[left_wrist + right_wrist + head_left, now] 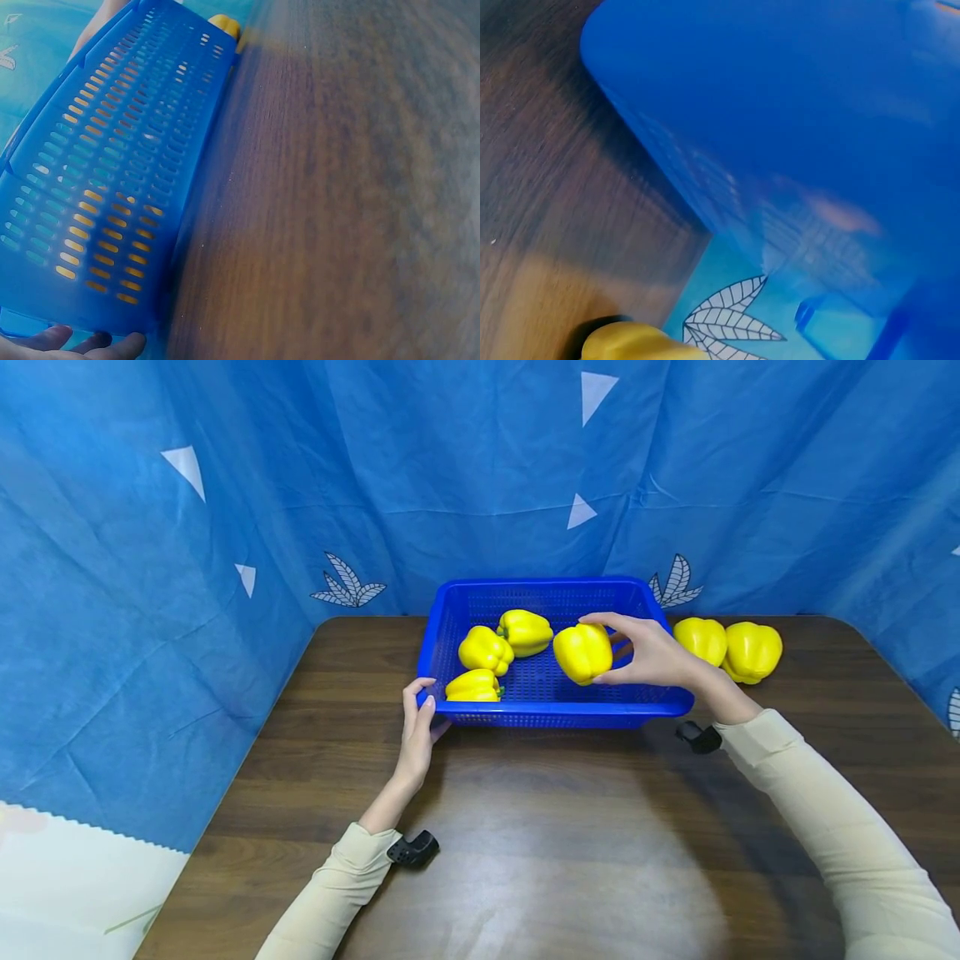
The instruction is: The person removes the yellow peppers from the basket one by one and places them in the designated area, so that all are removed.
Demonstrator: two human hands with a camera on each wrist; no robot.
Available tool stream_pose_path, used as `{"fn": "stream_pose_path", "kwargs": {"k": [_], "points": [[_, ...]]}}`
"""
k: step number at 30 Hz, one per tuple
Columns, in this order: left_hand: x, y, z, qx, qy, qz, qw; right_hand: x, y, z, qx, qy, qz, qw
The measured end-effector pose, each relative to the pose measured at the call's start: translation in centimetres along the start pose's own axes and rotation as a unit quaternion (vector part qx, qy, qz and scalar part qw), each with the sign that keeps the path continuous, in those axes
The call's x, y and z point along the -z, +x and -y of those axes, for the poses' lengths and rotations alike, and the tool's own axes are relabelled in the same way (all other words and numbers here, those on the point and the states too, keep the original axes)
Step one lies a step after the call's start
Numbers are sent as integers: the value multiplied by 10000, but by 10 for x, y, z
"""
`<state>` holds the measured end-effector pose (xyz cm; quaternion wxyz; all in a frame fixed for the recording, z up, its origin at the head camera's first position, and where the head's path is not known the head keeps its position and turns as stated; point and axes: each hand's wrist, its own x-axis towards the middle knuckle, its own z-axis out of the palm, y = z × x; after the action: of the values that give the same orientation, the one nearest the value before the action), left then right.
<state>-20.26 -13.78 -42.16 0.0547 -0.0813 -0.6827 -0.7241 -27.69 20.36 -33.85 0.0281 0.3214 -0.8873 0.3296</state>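
The bare right hand (651, 650) pinches: its thumb (617, 676) presses from below the grip while its fingers (602, 620) arch over the top, the palm behind, to the grip's right. Its wrist (726, 695) lies farther right and lower, leading into a right forearm in a cream fabric sleeve (840, 827) that slants down and away from the grip. The bare left hand (417, 727) has bent fingers hooked in a hold, with its wrist (387, 802) below that grip and a left forearm in a matching cream fabric sleeve (333, 889) running down-left from it.
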Motion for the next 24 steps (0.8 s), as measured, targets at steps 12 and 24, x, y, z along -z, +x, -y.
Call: {"fn": "stream_pose_path", "kwargs": {"k": [12,24], "points": [[-1,0,-1,5,67,-4,10000,14,-15,-5,-385,-58,-438,9983],[0,-1,1,33,76,27,10000,25,-29,-7,-422,-74,-985,9942]]}}
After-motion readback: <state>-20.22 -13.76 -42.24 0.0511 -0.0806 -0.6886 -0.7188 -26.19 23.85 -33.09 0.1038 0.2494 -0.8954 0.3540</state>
